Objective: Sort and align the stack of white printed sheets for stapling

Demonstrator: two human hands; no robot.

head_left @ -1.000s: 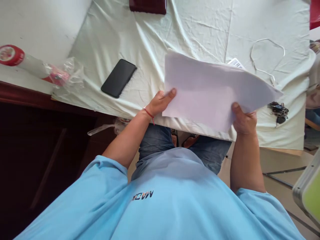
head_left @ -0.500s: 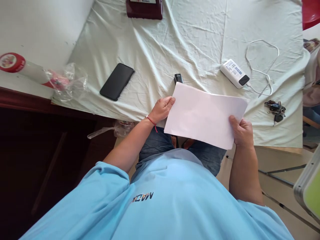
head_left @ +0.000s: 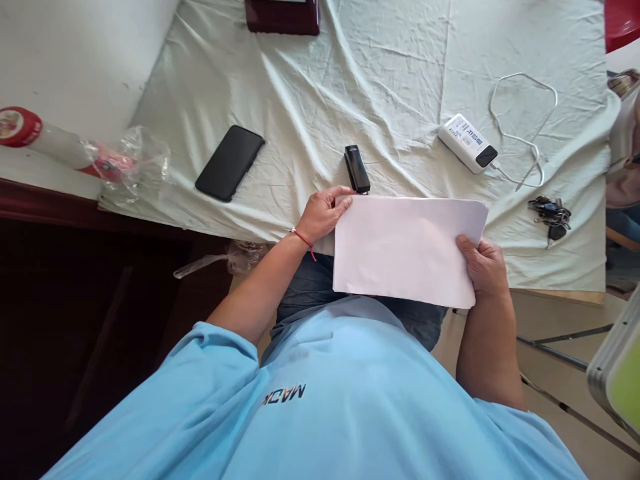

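Paper stack (head_left: 405, 250) dropped lower, uncovering the stapler (head_left: 357, 169); left hand (head_left: 323, 213) and right hand (head_left: 483, 267) fingers pinch its edges.

Both bare forearms reach forward, elbows bent. The left hand (head_left: 323, 213) curls its fingers (head_left: 345, 193) inward; the right hand (head_left: 483, 267) seems closed, thumb on top, fingers hidden.

White paper sheet (head_left: 405, 250), flat (unfolded), over table edge
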